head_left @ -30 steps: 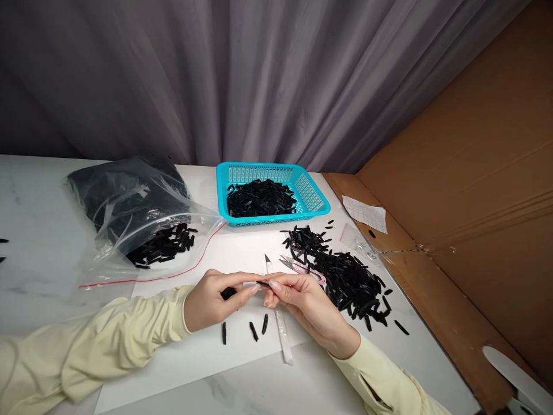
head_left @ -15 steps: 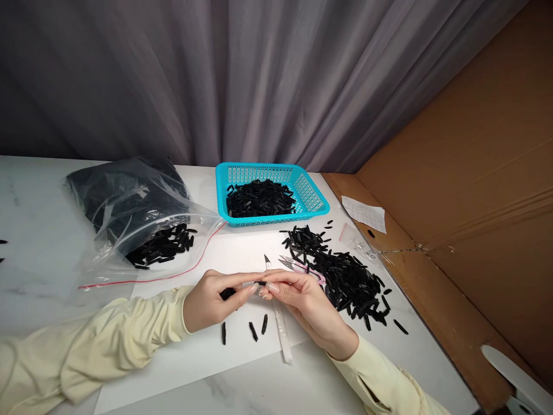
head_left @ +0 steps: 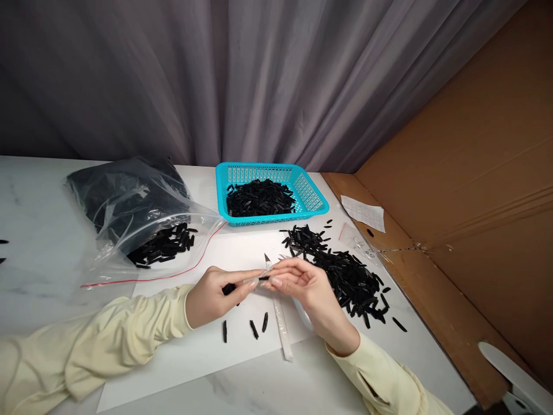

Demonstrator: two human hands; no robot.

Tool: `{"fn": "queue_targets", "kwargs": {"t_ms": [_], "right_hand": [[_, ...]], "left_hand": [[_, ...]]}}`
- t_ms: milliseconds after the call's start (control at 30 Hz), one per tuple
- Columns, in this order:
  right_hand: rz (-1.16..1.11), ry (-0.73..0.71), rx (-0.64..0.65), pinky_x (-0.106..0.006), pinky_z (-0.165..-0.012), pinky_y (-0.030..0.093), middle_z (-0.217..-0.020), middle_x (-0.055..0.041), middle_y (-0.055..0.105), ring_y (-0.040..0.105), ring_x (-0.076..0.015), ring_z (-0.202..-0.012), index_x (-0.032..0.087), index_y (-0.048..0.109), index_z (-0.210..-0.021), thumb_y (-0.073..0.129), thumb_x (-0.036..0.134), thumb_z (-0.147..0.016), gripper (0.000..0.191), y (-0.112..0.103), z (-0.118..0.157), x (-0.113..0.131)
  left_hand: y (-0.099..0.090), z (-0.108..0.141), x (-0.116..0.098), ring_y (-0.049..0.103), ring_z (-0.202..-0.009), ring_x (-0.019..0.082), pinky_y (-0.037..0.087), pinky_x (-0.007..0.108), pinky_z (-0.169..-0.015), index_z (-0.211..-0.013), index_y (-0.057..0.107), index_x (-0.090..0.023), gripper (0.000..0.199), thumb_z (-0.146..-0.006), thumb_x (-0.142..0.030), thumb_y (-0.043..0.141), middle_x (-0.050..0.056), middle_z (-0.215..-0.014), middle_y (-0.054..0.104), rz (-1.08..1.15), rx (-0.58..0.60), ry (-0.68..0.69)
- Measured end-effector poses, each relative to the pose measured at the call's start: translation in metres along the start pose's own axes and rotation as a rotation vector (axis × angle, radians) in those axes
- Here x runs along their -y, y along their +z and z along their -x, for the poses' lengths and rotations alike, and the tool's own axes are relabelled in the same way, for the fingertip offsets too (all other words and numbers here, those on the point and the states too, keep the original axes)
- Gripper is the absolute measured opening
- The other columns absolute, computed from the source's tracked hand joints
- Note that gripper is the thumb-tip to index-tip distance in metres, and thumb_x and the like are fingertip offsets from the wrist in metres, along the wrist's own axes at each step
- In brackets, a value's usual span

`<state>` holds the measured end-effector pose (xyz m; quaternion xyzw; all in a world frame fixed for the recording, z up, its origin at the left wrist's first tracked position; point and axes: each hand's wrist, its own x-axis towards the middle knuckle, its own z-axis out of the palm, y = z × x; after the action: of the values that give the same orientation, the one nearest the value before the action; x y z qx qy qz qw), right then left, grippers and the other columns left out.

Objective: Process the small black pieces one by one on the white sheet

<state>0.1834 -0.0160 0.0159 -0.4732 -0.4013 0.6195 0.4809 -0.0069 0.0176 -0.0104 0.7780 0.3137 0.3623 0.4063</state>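
My left hand (head_left: 220, 294) and my right hand (head_left: 302, 285) meet over the white paper (head_left: 185, 346). Between their fingertips is a small black piece (head_left: 263, 278), pinched from both sides. Under the hands lies a white-handled craft knife (head_left: 281, 331), its blade pointing away. Three loose black pieces (head_left: 253, 329) rest on the paper nearer to me, and a small dark cluster (head_left: 228, 288) shows partly behind my left hand. Right of my right hand spreads a large pile of black pieces (head_left: 352, 282).
A blue basket (head_left: 270, 219) holding black pieces stands at the back. An open zip bag (head_left: 129, 202) of black pieces lies at the left. A paper slip (head_left: 363, 213) and cardboard wall (head_left: 475, 173) are at the right, with grey curtain (head_left: 259, 75) behind.
My right hand has shifted slightly up and its fingers are more curled. The pink scissors beside it are now almost wholly covered. My left hand has hardly moved.
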Motion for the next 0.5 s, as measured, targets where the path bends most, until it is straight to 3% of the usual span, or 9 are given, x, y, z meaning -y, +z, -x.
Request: {"fn": "queue_targets", "kwargs": {"t_ms": [133,233,367,500], "right_hand": [[0.310,-0.352,-0.155,-0.033,-0.076,0.055,-0.082,-0.0041,0.070,0.068,-0.0181,-0.078,0.018,0.065,-0.080,0.070,0.021,-0.073,0.009,-0.003,-0.030,0.036],[0.530,-0.630,-0.133,-0.035,-0.083,0.053,-0.089,-0.0041,0.070,0.068,-0.0178,-0.084,0.017,0.064,-0.085,0.064,0.013,-0.076,0.010,-0.002,-0.070,0.067],[1.026,-0.673,-0.033,-0.038,-0.091,0.048,-0.105,-0.0065,0.069,0.063,-0.0218,-0.100,0.016,0.064,-0.097,0.058,-0.002,-0.072,0.032,0.000,-0.098,0.083],[1.312,-0.638,0.021,-0.035,-0.083,0.049,-0.099,-0.0086,0.070,0.064,-0.0228,-0.095,0.014,0.064,-0.096,0.054,0.001,-0.078,0.025,0.007,-0.054,0.064]], "left_hand": [[-0.002,-0.005,-0.003,0.036,-0.040,0.007,0.032,0.018,-0.039,-0.100,0.072,-0.010,0.034,-0.083,-0.029,0.049,-0.005,-0.043,0.044,0.103,-0.039,-0.228],[-0.006,-0.013,-0.005,0.032,-0.035,0.006,0.027,0.019,-0.036,-0.101,0.070,-0.007,0.042,-0.081,-0.038,0.051,-0.007,-0.041,0.039,0.272,-0.041,-0.468],[-0.009,-0.020,-0.005,0.024,-0.029,0.004,0.019,0.018,-0.032,-0.093,0.068,-0.005,0.046,-0.078,-0.045,0.053,-0.009,-0.035,0.033,0.473,-0.084,-0.623],[-0.009,-0.021,-0.003,0.023,-0.028,0.003,0.016,0.017,-0.031,-0.088,0.068,-0.005,0.044,-0.076,-0.046,0.056,-0.009,-0.036,0.034,0.540,-0.078,-0.634]]}}
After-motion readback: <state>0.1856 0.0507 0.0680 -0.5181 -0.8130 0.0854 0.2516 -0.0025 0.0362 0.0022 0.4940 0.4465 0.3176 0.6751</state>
